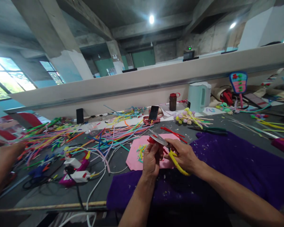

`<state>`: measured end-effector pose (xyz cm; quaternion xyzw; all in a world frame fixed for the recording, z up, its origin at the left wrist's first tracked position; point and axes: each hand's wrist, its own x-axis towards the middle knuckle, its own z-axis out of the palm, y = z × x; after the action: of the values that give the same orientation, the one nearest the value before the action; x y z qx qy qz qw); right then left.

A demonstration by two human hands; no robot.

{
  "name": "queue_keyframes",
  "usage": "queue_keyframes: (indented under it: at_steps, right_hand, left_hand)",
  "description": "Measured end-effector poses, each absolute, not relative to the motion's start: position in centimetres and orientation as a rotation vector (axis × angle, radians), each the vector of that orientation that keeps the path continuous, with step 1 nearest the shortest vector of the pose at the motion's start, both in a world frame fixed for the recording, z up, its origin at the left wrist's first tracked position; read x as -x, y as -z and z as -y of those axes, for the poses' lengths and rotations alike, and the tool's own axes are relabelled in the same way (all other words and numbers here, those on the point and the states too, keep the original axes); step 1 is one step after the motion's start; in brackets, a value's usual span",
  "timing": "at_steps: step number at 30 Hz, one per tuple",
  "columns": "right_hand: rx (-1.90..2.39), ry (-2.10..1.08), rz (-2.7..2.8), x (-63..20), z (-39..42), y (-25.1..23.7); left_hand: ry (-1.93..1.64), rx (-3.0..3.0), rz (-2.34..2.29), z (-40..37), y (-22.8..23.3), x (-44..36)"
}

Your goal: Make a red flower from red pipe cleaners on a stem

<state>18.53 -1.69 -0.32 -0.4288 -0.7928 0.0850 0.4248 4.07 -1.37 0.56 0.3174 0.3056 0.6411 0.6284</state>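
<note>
Over the pink sheet (133, 157), my left hand (151, 160) pinches a red fuzzy pipe cleaner piece (151, 140) in its fingertips. My right hand (185, 155) grips scissors (177, 164) by their yellow handles. Their metal blades reach left across the red piece; whether they touch it I cannot tell. Short yellow and teal pipe cleaner bits (141, 152) lie on the sheet beside my left hand. Behind my hands, red pipe cleaners (174, 133) rest on the dark table. A purple cloth (227, 154) spreads under my forearms and to the right.
Long coloured pipe cleaners (113, 135) cover the table's left side, near power strips (79, 176) with trailing cables. Behind stand a phone (153, 113), a brown bottle (173, 102) and a pale green kettle (198, 96). Pliers (214, 130) lie right. Another person's arm (6, 165) enters at left.
</note>
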Motion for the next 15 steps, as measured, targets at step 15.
queue_keyframes:
  at_steps: [15]
  right_hand:
    - [1.082,-0.153,2.039,-18.87,1.69,0.37]
  left_hand:
    - [-1.517,-0.705,-0.727,1.17,-0.49,-3.86]
